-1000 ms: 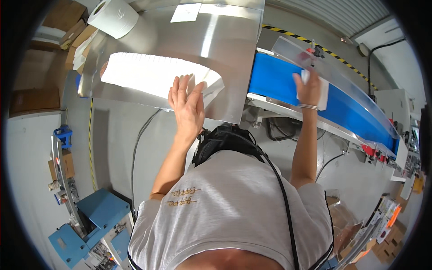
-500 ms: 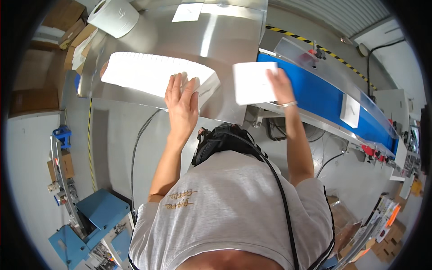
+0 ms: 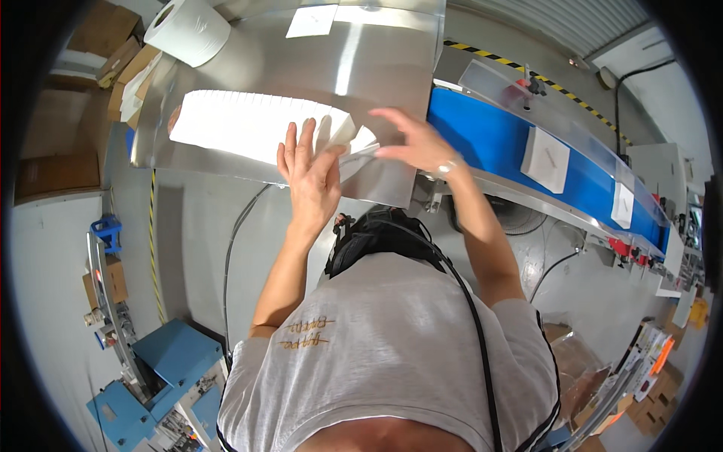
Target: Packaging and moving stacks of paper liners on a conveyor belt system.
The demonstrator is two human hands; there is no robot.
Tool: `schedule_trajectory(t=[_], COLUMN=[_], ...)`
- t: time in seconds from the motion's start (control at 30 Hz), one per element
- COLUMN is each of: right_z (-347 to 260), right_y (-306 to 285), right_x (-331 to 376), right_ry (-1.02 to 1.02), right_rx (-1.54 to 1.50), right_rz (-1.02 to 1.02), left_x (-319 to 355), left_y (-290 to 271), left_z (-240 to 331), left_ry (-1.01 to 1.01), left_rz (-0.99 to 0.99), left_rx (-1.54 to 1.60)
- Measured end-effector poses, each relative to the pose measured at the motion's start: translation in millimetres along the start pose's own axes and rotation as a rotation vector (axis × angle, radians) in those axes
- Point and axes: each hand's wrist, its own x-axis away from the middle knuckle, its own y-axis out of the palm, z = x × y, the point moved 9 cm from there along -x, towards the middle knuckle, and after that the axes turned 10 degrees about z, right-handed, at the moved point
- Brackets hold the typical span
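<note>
A long row of thin white packets (image 3: 233, 124), standing closely side by side, lies on the steel table in front of me. My left hand (image 3: 310, 177) rests against the right part of this row, fingers spread, thumb pointing towards its right end. There a few packets (image 3: 361, 141) lean apart and fan out. My right hand (image 3: 422, 145) is just right of them, fingers and thumb apart with nothing between them. The thumb is close to the end packet; whether it touches I cannot tell. A flat white packet (image 3: 547, 160) lies on the blue conveyor belt (image 3: 482, 132).
Farther down the belt lies another white packet (image 3: 623, 205). Along the conveyor runs a clear guard (image 3: 580, 143). The steel table (image 3: 376, 60) also bears a white roll (image 3: 188, 32) and a flat white sheet (image 3: 312, 21). Cardboard boxes (image 3: 56, 162) stand at the left.
My right hand has let go of a white packet, now on the belt, and moved left to the row's end. The earlier belt packet has travelled right. End packets have fanned apart.
</note>
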Motion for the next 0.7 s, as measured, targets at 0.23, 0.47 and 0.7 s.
schedule_trajectory(t=[0.23,0.47,0.7], right_z=[81,158,44], right_y=[-13,-181,-110], right_x=[3,85,32], right_ry=[0.191,0.536,-0.102], right_rx=[-0.217,0.624,0.628], right_rz=[0.231,0.871,0.622], left_x=[-7,-11,-6], left_y=[-3,-7,-6], left_z=[-17,-27,-24], left_ry=[-0.037,-0.098,-0.052], left_rz=[-0.01,0.052,0.054], left_rx=[-0.057,0.021,-0.008])
